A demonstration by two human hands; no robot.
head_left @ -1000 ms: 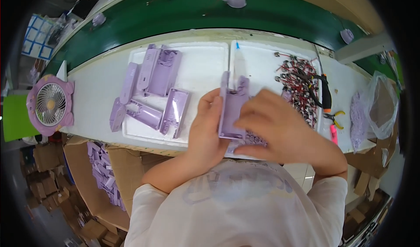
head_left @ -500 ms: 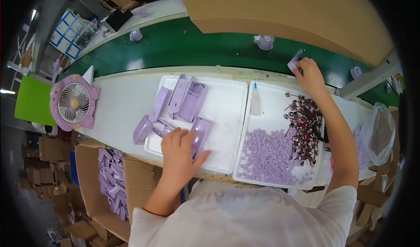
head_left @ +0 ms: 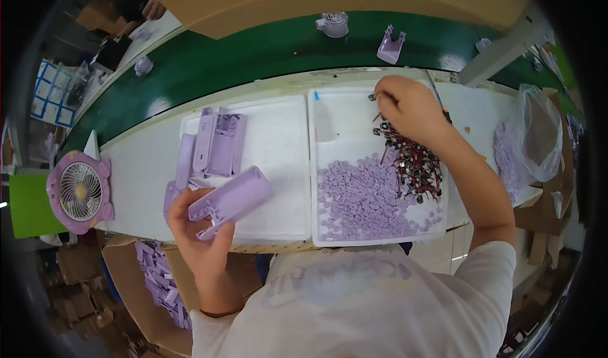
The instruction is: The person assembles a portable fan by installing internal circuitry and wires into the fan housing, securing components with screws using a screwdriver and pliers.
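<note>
My left hand [head_left: 204, 247] grips a curved lilac plastic housing [head_left: 240, 196], its hollow clipped end toward my fingers, above the left white tray [head_left: 282, 222]. More lilac housings [head_left: 221, 142] lie behind it in that tray. Over the far part of the right white tray [head_left: 354, 108], my right hand [head_left: 408, 108] is closed in a pinch. A small black part with a thin red wire [head_left: 373, 97] shows at its fingertips. Below that hand lies a pile of small wired components [head_left: 418, 171], next to a heap of tiny lilac plastic pieces [head_left: 358, 199].
A blue-tipped bottle [head_left: 323, 123] lies in the right tray. The green belt [head_left: 253, 57] beyond carries a forked lilac part [head_left: 391, 44] and a round one [head_left: 334, 25]. A lilac fan [head_left: 80, 190] stands left; a clear bag [head_left: 538, 133] right. Another person's hand [head_left: 154, 8] shows far left.
My right hand has let go of a lilac part on the belt and come back to the wired components. My left hand has picked up a housing from the tray. The view has shifted right.
</note>
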